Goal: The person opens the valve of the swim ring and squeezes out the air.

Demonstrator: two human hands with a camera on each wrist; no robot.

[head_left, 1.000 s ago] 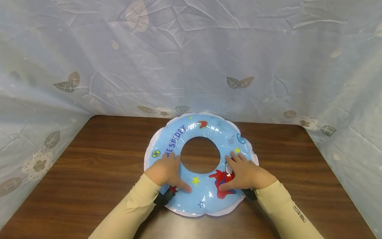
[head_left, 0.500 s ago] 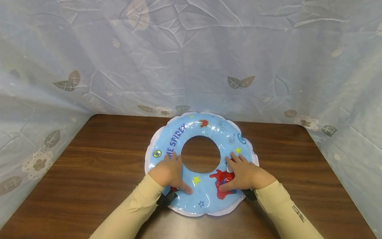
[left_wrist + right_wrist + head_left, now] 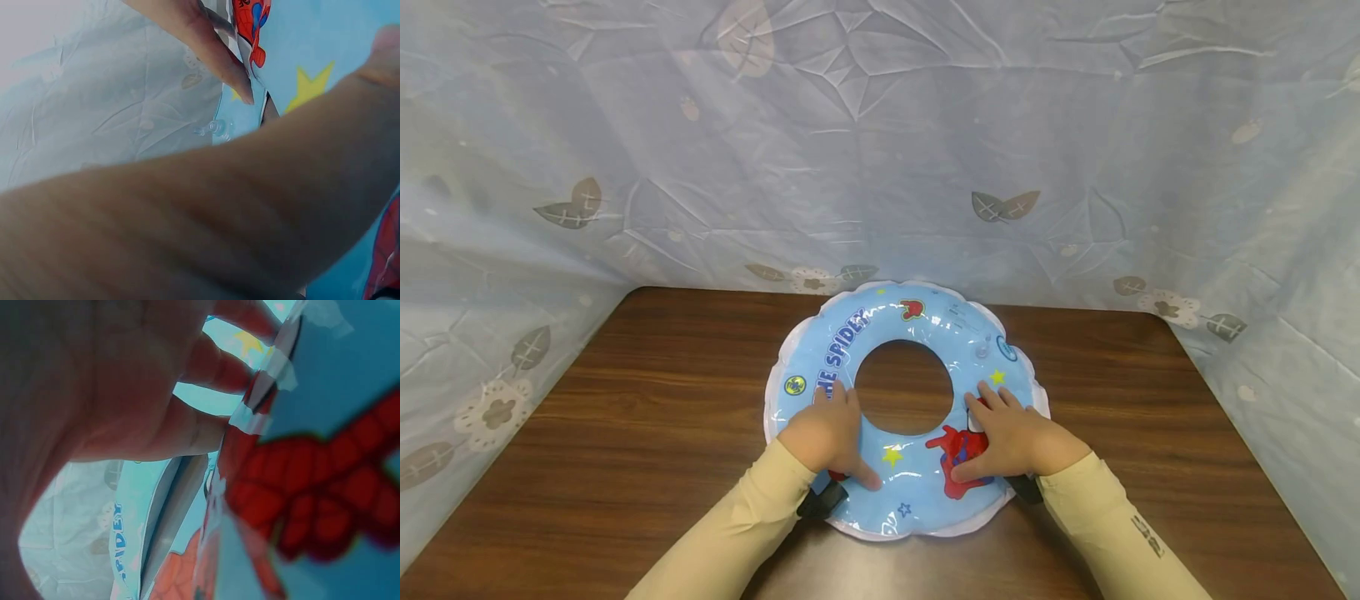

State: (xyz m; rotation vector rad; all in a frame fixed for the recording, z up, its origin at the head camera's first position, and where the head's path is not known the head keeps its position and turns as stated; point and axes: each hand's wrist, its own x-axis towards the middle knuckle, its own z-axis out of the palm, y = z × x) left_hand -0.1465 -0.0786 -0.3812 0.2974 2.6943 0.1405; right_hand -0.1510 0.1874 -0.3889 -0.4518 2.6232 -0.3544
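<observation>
An inflated light blue swim ring (image 3: 917,496) with a white scalloped edge lies flat on the table. Red cartoon spider figures, yellow stars and lettering decorate it. My left hand (image 3: 823,433) rests on the ring's near left side, fingers straight and thumb apart. On the near right side lies my right hand (image 3: 1022,437), its spread fingers partly covering a red figure (image 3: 958,467). A clear valve (image 3: 217,128) shows on the ring in the left wrist view. In the right wrist view, the right hand's fingers (image 3: 219,369) extend over the ring's glossy surface.
The brown wooden table (image 3: 647,400) has rounded far corners. Behind it and at both sides hangs a pale grey-blue curtain (image 3: 820,167) with leaf and flower prints. Dark straps (image 3: 823,500) sit at the wrists, below cream sleeves (image 3: 730,533).
My left hand has shifted very slightly to the right on the ring. The right hand and the ring stay nearly where they were.
</observation>
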